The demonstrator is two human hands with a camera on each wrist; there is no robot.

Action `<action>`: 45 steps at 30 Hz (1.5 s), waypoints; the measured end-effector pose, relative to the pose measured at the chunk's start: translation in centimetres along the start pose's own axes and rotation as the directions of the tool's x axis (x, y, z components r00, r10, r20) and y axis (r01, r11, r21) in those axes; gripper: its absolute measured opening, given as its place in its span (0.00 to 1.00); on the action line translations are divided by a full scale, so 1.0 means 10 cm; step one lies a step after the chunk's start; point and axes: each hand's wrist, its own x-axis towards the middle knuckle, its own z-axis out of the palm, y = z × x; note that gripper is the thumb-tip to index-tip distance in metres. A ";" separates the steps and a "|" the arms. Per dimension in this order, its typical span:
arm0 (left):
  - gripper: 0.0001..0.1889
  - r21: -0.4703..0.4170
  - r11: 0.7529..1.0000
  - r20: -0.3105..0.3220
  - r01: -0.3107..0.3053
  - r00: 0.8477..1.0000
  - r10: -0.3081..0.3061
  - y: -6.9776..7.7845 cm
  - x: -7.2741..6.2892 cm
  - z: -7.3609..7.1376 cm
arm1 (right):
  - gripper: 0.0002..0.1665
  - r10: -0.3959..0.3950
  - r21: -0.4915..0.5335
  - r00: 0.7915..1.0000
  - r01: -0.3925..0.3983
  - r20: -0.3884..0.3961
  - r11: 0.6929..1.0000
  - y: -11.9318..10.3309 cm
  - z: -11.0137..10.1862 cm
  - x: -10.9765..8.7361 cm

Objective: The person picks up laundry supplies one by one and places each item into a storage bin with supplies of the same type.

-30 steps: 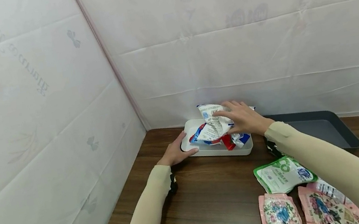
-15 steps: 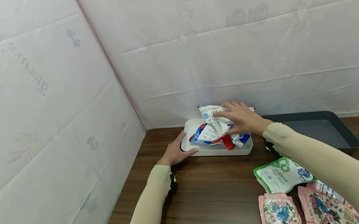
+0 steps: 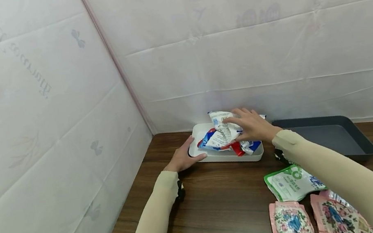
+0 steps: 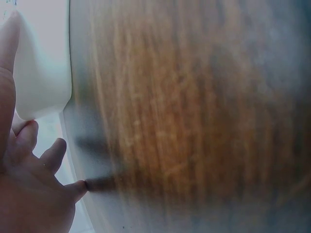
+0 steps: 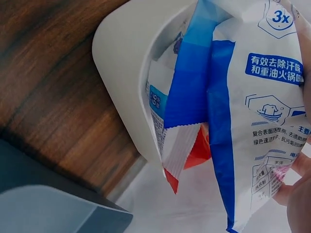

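White tray is braced at its L end by the L hand: thumb is laid along the near wall, fingers are spread around the corner, nothing is pinched. Tray is presumably steadied thus so that sliding on the wood tabletop is prevented while contents are handled. Dark tray is set just R of it, prob. for easy reach. Green-edged packet, L pink pouch and R pink pouch are laid nearer the person, apart from both trays.

White-and-blue packet is gripped from above by the R hand, w/ thumb and fingers bent around it; the soft film is creased, so a bunched hold is prob. used for purchase.

Packet loc.: over the white tray, one end raised toward the rear. Rel. to grip: much of its printed face protrudes L of the R fingertips; palm lies above and to R. Red-ended packet lies in the tray, on the near side of the gripped one. Whether packet wt. is borne by tray or hand can't be told.
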 end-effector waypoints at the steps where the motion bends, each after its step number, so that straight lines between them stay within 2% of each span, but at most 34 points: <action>1: 0.55 0.002 1.000 0.001 0.000 1.000 0.000 0.00 0.00 0.00 | 0.45 0.006 0.009 1.000 -0.006 0.004 1.000 0.00 0.01 0.00; 15: 0.54 0.011 1.000 0.001 -0.002 1.000 0.002 0.04 0.00 0.02 | 0.46 0.066 0.026 0.996 -0.067 0.053 0.997 -0.03 0.09 0.00; 27: 0.54 0.013 1.000 0.013 -0.003 1.000 0.003 0.09 -0.03 -0.01 | 0.58 0.113 0.084 0.988 -0.122 0.105 0.989 -0.04 0.11 0.03; 45: 0.55 -0.001 1.000 0.001 0.002 1.000 -0.002 0.05 -0.03 0.00 | 0.63 0.149 0.104 0.978 -0.165 0.144 0.981 -0.10 0.17 0.09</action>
